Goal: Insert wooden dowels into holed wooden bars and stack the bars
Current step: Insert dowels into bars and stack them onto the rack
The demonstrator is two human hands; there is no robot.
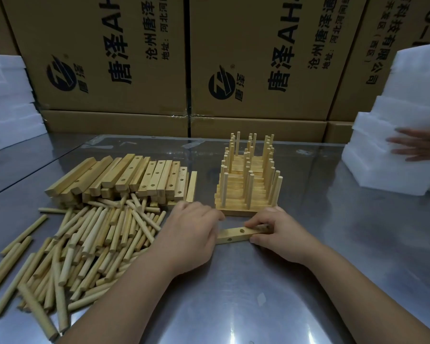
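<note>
Bar in hand lies flat on the counter, just in front of the finished stack. Two of its holes are visible, and both are empty.

The right hand pinches the right end of the bar, with its fingers on top and the thumb at the near edge. The left hand covers the left end with its fingers curled down. Whether they grip the bar, a dowel or nothing cannot be told.

Progress: the stack holds several layers of bars with dowels standing upright through them, so a fair part of the work is done. Much remains:
- A large pile of unfilled bars lies at the left rear.
- A broad heap of loose dowels is spread in front of that pile, touching the left hand's side.

The current bar appears to be at the start of its cycle. By my judgement, its dowels are not yet seated and it has not yet been stacked.

Also present are cardboard boxes behind the counter, white foam blocks at the right, and another person's hand resting on them.
</note>
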